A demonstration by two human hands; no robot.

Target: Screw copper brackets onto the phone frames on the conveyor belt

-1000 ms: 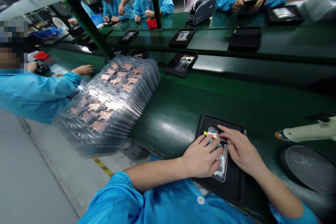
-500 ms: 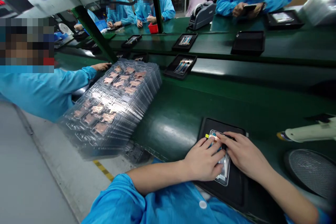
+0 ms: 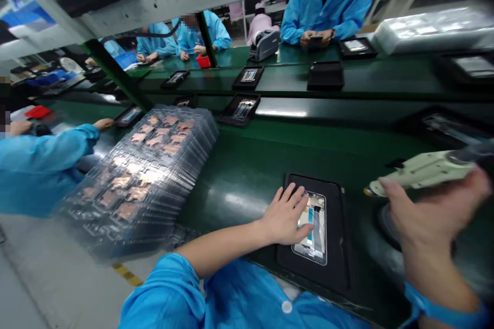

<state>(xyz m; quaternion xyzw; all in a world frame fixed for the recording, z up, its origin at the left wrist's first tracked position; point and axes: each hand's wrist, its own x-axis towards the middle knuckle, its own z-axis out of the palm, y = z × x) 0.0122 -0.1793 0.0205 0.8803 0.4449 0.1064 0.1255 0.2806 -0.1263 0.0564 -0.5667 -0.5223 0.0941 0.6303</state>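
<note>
My left hand point(image 3: 283, 218) lies open on the left side of a phone frame point(image 3: 318, 231), its fingers spread. Metal plates, a blue strip and a dark connector show inside the frame. The frame rests in a black tray point(image 3: 335, 247) on the green bench. To the right, my right hand point(image 3: 432, 216) is blurred and raised, thumb and fingers apart, just in front of a pale green electric screwdriver point(image 3: 420, 170). Whether it touches the screwdriver, I cannot tell. A blue band circles my right wrist.
A tall stack of clear plastic trays point(image 3: 193, 164) with copper-coloured pieces stands at the left. Beyond it is a co-worker's blue sleeve point(image 3: 50, 157). Black trays point(image 3: 239, 110) with phone frames sit along the line. A round dark object point(image 3: 389, 226) lies under the screwdriver.
My right hand has left the phone frame and moved right to the screwdriver. My left hand stays on the frame, now flatter. The view has turned right.
</note>
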